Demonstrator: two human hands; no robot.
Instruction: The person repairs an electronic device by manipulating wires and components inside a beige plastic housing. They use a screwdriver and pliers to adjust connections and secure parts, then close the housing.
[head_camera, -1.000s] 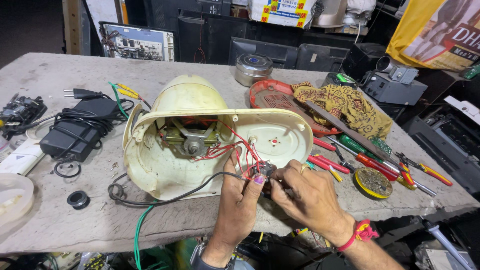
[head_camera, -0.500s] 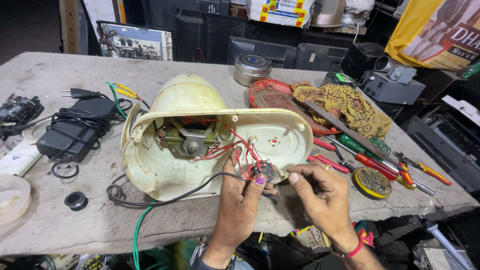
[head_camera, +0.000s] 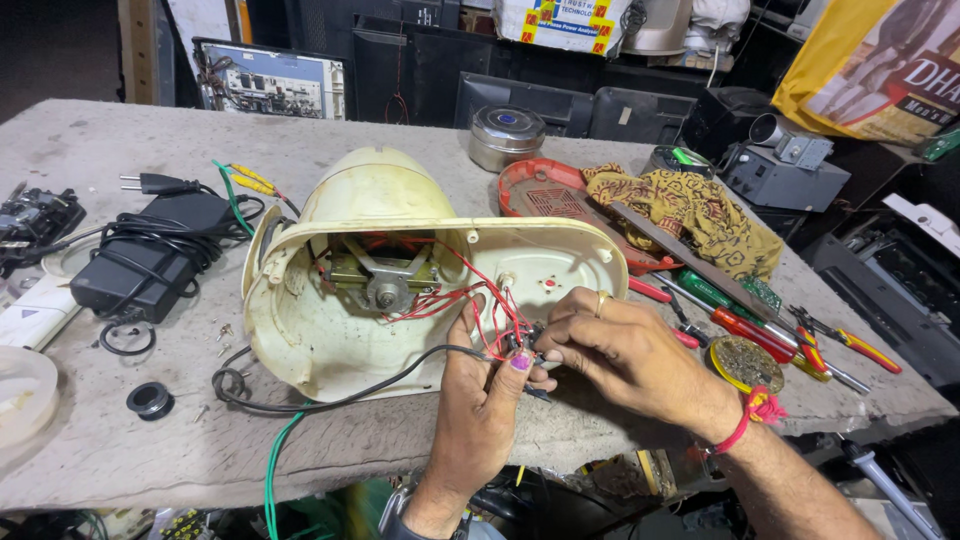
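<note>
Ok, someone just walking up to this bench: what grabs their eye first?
The cream appliance housing lying open in the middle of the table, its motor and red wires exposed. At its front edge the left hand and right hand pinch a small part on those wires. Red-handled screwdrivers lie to the right.

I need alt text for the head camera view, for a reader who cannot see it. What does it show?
Two bare hands, the left hand and right hand, pinch a small part among red wires at the open underside of a cream appliance housing lying on a grey workbench. A black power adapter lies left; screwdrivers and a patterned cloth lie right.
</note>
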